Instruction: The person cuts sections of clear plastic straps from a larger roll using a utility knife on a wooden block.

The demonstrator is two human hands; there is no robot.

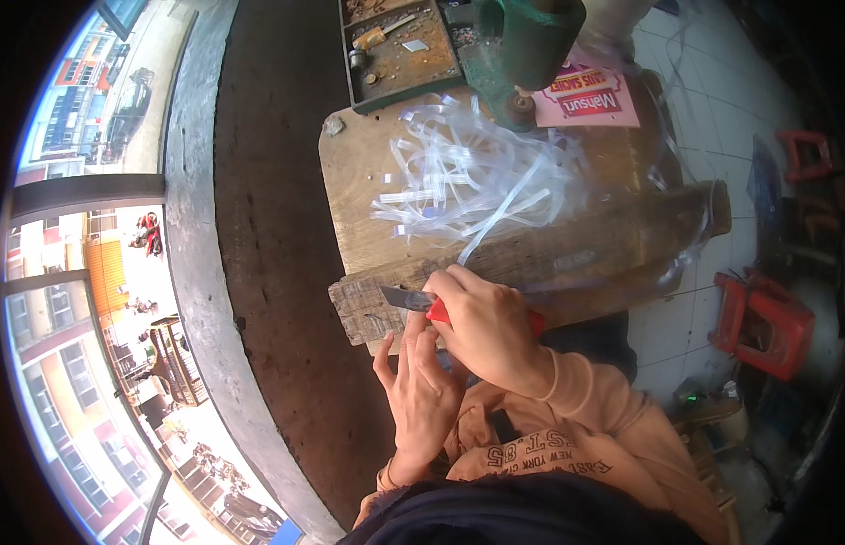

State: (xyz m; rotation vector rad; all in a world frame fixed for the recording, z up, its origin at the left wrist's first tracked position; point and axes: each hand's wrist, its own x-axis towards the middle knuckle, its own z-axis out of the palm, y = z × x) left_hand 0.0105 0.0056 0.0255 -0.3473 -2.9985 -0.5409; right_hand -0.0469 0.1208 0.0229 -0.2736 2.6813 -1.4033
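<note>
Over the left part of the worn wooden plank [363, 312], a red cutter [438, 313] is held firmly by the right hand [486, 327], whose fingers are closed around its handle. Its broad blade [404, 298] points to the left. Just below it is the left hand [420, 391], with bent fingers close to the blade; I cannot tell whether these fingers pinch something, because the two hands overlap there.

Beyond the plank, on the wooden table [354, 186], lies a loose heap of clear, shiny strips [481, 173]. Farther away stands a shallow tray [431, 68] with dark rims and a stained bottom. In it are a tool with yellowish handle [371, 38], a pale square piece [415, 44] and some small bits. To the right of the tray is a green machine [540, 45], and a pink printed sheet [595, 100] lies beside it.

Both the tray and the machine are cut by the upper edge. The middle of the cutter's handle is hidden under the right hand. At the far right, a red stool [769, 327] is dim.
</note>
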